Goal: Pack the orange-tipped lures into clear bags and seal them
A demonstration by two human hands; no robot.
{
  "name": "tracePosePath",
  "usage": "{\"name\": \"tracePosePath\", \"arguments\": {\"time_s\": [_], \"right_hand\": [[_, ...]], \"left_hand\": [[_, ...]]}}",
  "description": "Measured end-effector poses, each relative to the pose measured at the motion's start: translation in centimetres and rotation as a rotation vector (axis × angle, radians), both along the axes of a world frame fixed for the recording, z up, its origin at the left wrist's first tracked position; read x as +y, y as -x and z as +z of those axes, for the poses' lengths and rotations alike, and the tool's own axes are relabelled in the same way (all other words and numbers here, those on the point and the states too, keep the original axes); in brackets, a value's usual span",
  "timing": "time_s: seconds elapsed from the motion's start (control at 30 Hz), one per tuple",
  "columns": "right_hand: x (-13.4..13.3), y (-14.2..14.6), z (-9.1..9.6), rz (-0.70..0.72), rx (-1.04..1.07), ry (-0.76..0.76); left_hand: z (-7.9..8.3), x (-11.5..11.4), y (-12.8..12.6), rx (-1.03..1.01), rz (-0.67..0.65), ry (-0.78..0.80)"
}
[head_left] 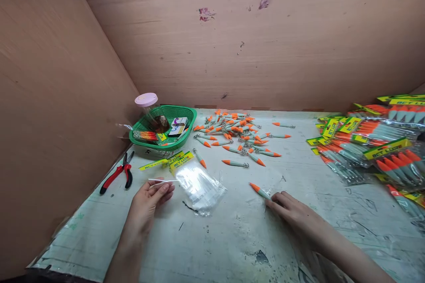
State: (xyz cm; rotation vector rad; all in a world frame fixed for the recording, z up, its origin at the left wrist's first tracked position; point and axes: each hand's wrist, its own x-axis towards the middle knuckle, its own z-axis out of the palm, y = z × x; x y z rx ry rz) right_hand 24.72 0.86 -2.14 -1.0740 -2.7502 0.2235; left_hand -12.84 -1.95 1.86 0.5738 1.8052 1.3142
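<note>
Between the fingertips of my left hand (157, 194) is a thin white strip (163, 181), which looks like a folded card seen on edge; its kind is not clear. My right hand (287, 205) grips a squid lure (259, 190) by its hook end, the orange tip pointing up and left. The lure's hooks are hidden behind my fingers. Close to my left hand lies a stack of clear plastic bags (199, 185) with yellow and green header cards (179, 161). A loose pile of orange and pale green lures (232, 128) spreads across the table beyond both hands.
A green basket (194, 121) at the back left holds a pink-lidded jar (146, 99), a small box and packaged lures. Red-handled pliers (121, 172) lie at the left. Packed bags of lures (361, 141) are heaped at the right. Wooden walls stand behind and left.
</note>
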Motion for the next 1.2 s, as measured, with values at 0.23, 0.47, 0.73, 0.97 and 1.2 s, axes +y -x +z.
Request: {"name": "tracePosePath", "arguments": {"time_s": [0.23,0.47,0.73,0.97,1.2], "right_hand": [[-0.7,-0.1,0.7,-0.062,0.076,0.181],[-1.2,-0.4,-0.3,-0.096,0.238,0.165],[-0.9,0.1,0.0,-0.188,0.236,0.187],[-2.0,0.6,2.3,-0.158,0.519,0.182],[-4.1,3.4,5.7,0.012,0.628,0.35]], "left_hand": [[1.4,2.6,-6.1,-0.608,-0.066,-0.117],[0.2,4.5,-9.7,-0.668,-0.191,-0.085],[-1.7,4.0,-10.4,-0.672,-0.216,-0.035],[-1.4,4.0,-10.2,-0.686,-0.165,-0.05],[-1.8,3.5,-10.5,-0.734,-0.222,-0.038]]}}
